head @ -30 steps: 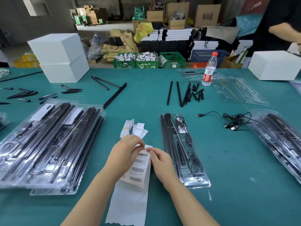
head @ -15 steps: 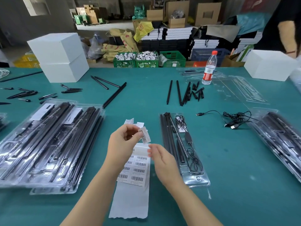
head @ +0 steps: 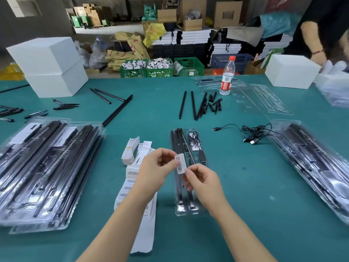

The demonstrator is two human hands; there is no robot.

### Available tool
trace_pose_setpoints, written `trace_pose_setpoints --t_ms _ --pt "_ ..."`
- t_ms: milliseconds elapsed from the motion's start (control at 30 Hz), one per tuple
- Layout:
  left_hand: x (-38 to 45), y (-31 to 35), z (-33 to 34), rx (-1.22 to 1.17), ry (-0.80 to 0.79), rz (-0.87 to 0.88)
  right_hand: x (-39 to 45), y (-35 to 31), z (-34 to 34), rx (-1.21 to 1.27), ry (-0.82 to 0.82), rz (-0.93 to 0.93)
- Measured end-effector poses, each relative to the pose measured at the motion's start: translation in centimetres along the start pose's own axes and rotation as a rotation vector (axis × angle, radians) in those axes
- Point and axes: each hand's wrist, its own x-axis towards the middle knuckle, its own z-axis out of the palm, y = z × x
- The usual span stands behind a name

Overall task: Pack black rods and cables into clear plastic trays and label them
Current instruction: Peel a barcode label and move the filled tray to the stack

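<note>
Both hands hold one barcode label over a packed clear tray on the green tabletop [head: 236, 186]

Largest are the stacks of packed trays [head: 43, 167] at near left and another stack [head: 317, 167] at right; between them lies the single clear tray [head: 186, 173] holding black rods and a coiled cable, with the label sheet [head: 130, 188] just to its left; the left hand [head: 156, 171] has its grip pinching the barcode label [head: 180, 163] at its upper end, the right hand [head: 203, 181] pinching its lower end, the label raised above the tray's middle
</note>
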Motion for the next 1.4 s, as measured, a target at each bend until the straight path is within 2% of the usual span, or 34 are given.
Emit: trace_pose_setpoints --t_ms 100,233,333,433,633,833,1233,1400 --pt "0.3 -0.3 1.2 -0.024 -0.014 -0.010 -0.1 0.5 -1.5 -0.135 -0.005 -0.032" --pt "0.9 -0.9 2.8 -0.056 0.003 -0.096 -0.1 2.1 -5.2 -0.729 -0.005 -0.119" --pt "1.1 -1.5 4.3 -0.018 -0.058 -0.251 -0.3 3.8 -8.5 -1.013 -0.182 -0.149" --pt "1.3 -2.3 5.8 0.038 -0.109 -0.362 -0.6 5.2 -9.7 -1.020 -0.269 -0.154" --pt "1.7 -3.2 8.0 0.083 -0.169 -0.475 -0.6 5.6 -9.5 -1.022 -0.207 -0.136" --pt "1.6 -3.6 9.0 0.173 -0.167 -0.479 -0.5 6.0 -9.6 -1.024 -0.217 -0.145" --pt "1.4 -4.2 9.3 0.199 -0.139 -0.477 -0.5 6.2 -9.8 -0.989 -0.199 -0.155" --pt "1.3 -4.2 9.2 0.192 -0.132 -0.481 -0.4 6.6 -10.1 -0.896 -0.157 -0.063"
